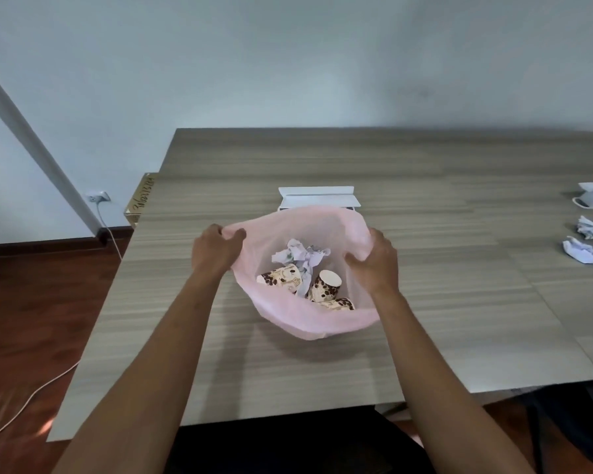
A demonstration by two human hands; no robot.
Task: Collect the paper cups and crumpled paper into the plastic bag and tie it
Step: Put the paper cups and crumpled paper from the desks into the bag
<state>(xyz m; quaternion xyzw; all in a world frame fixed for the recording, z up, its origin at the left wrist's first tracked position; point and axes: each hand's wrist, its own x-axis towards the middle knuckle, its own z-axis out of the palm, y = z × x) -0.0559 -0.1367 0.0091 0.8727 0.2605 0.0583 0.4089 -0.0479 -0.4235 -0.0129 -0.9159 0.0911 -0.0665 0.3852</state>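
Both arms reach forward; the left hand [216, 248] and the right hand [374, 265] each have the fingers curled in a grip.

The bag [322, 323] is thin pink translucent plastic; the cups [324, 285] are printed paper; the table [288, 371] is matt wood-grain.

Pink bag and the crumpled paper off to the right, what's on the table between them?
Head view: only bare table between the pink bag and the crumpled paper.
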